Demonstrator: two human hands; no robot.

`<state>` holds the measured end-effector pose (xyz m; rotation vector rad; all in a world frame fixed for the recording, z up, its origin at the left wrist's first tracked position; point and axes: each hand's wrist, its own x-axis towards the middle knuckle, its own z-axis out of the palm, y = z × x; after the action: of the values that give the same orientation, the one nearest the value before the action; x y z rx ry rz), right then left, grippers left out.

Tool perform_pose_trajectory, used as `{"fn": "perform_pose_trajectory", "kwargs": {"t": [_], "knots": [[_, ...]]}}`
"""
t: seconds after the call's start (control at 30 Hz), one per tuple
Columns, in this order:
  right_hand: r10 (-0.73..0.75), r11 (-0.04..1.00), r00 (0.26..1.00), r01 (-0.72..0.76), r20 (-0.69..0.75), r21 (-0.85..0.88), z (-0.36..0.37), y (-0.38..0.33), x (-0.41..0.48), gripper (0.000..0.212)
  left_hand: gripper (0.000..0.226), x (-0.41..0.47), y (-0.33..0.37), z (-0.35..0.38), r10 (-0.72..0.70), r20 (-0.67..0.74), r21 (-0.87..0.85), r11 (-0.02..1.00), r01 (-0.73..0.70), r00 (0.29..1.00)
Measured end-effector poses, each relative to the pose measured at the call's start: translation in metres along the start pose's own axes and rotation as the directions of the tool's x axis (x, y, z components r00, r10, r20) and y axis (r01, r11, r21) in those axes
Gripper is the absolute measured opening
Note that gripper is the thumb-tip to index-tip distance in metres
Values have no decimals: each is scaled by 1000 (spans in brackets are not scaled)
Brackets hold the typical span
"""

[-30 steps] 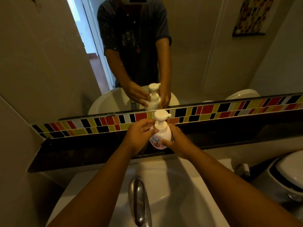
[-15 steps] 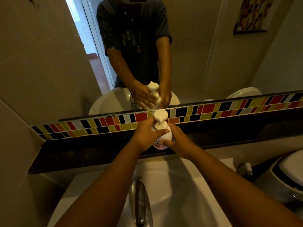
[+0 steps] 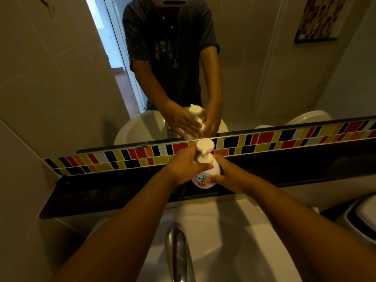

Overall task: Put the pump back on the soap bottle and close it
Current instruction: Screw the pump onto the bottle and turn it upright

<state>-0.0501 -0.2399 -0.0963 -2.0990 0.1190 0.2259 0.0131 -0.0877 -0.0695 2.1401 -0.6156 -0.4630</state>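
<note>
Reflected above the mirror's tile strip (image 3: 264, 139): dark short-sleeved T-shirt (image 3: 183, 47) with pale print, long pendant necklace (image 3: 175, 64); forearms bare.

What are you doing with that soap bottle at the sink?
A person stands at a bathroom sink, holding a white soap bottle on the dark ledge under the mirror. The left hand wraps around the neck and collar of the pump, as if twisting it shut. The right hand grips the bottle's body to steady it. The pump already sits on top of the bottle; whether it is fully tight cannot be told. The tap below is not running.
</note>
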Motion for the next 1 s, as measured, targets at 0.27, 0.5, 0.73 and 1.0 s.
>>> {"fn": "perform_pose_trajectory", "kwargs": {"t": [0.27, 0.5, 0.73, 1.0], "knots": [[38, 999, 999, -39, 24, 24, -3, -3, 0, 70, 75, -12, -9, 10, -6, -59, -128, 992, -2, 998], [20, 997, 998, -15, 59, -70, 5, -18, -3, 83, 71, -28, -31, -2, -63, -66, -184, 982, 50, 996], [-66, 994, 998, 68, 20, -80, -26, -65, -15, 83, 65, -39, -41, -20, -68, -91, -174, 983, 51, 993], [-180, 984, 978, 178, -103, -29, 2, -77, -10, 50, 61, -41, -50, -22, -90, -121, -187, 980, 66, 989]]}}
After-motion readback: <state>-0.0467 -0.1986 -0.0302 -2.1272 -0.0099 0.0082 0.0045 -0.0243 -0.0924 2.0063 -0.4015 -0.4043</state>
